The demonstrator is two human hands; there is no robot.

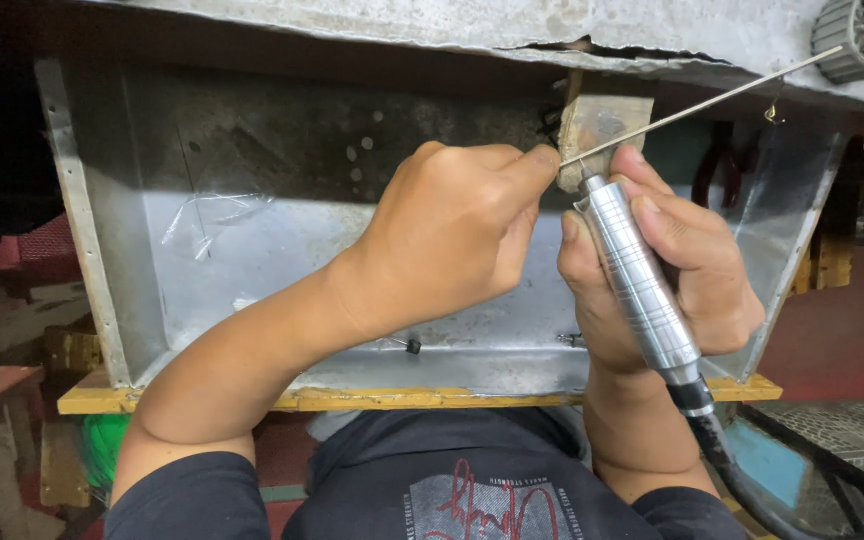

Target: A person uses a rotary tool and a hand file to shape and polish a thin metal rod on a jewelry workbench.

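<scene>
Right hand (667, 265) is wrapped tight around the silver handpiece (637, 280), tip up against the wooden peg (597, 130) under the bench (652, 35) edge. Left hand (452, 235) pinches a thin metal rod (702, 105) at the peg, rod slanting up to the right. Metal tray (252, 250) sits behind both hands, black hose (742, 480) trailing down.

Open metal tray (252, 300) below; wooden block (597, 125) overhead.
</scene>
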